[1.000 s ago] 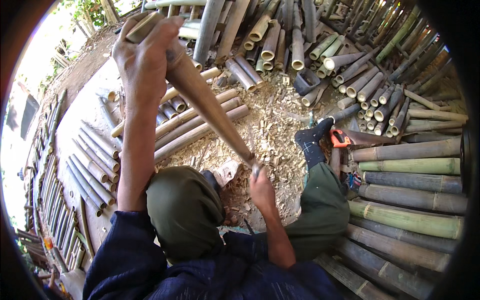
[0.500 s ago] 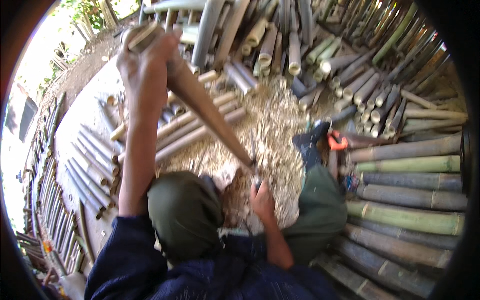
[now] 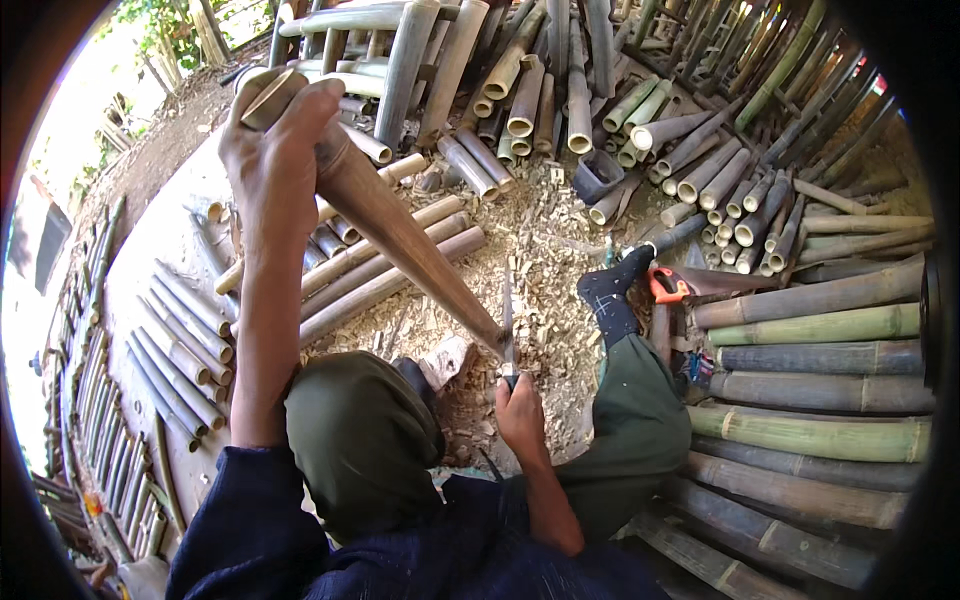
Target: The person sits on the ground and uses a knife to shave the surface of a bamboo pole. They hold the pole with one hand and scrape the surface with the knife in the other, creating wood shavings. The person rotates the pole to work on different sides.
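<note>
My left hand, raised at the upper left, is closed around the upper end of a brown bamboo pole. The pole slants down to the right, and its open, hollow end shows at the top of my fist. Low in the middle, my right hand grips the dark handle of a long knife, blade pointing away from me. The pole's lower end meets the blade just beyond the handle; the exact contact is hard to make out. A pale wooden block lies beside my left knee.
Wood shavings cover the ground ahead. Cut bamboo lengths lie at left, with thick bamboo poles at right. An orange-handled saw rests near my right foot. Farther off are a black container and stacked bamboo tubes.
The pole and my left hand have shifted slightly left and down in the picture. My right hand sits slightly lower, still on the knife at the pole's lower end.
</note>
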Demonstrator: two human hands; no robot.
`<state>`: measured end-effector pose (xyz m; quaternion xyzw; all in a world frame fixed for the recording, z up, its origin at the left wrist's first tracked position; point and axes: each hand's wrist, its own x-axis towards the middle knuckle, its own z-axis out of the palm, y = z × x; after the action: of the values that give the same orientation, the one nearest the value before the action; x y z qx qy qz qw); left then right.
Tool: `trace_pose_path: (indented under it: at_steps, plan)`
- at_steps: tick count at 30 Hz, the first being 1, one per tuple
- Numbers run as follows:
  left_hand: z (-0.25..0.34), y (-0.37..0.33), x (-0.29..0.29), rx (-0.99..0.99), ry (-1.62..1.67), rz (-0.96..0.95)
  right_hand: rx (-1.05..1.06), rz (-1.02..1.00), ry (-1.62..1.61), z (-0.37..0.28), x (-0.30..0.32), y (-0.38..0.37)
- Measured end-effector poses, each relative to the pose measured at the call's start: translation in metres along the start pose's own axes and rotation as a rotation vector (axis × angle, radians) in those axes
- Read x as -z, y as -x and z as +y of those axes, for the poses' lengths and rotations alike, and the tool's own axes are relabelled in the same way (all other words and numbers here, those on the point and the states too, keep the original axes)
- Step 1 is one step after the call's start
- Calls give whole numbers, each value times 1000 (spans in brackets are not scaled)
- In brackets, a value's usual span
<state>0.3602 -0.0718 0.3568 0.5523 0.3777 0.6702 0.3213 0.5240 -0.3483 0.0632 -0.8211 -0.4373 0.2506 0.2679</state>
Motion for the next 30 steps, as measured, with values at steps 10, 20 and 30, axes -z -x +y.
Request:
trace_pose_path:
  at_steps: [10, 20, 30]
  plan:
    - [0, -7, 0, -49, 109, -5, 182, 204, -286, -25, 19, -20]
    - [14, -5, 4, -124, -36, 269, 56, 94, -236, -45, 75, -27]
    - [43, -16, -37, -210, -191, 273, -243, -247, 54, 7, 10, -93]
